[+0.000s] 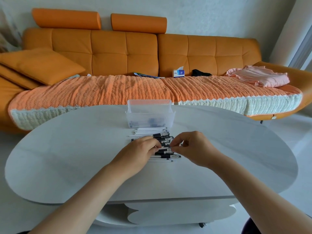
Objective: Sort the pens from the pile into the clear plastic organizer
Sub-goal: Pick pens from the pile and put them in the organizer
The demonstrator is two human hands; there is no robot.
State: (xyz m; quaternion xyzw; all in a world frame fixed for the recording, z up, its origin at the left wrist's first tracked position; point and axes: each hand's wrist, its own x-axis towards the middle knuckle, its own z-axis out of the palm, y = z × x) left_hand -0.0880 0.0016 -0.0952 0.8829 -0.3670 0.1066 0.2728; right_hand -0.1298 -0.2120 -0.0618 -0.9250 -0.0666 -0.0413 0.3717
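Crosswise on the table (67, 157) lie the pens (152, 132), long axes running left to right, black grips and clear caps mostly toward the right. The pile sits just in front of the organizer (150, 115); they overlap too much to count. A few dark pens show dimly inside the one organizer. Two hands cover the pile's near part. The left hand (140, 152) curls its fingers down onto the pile; whether it clasps anything I cannot tell. The right hand (192, 147) pinches one of the pens between thumb and forefinger. Behind stands a sofa (118, 48) with two headrests, one tissue box (178, 73) and one pink cloth (260, 76).
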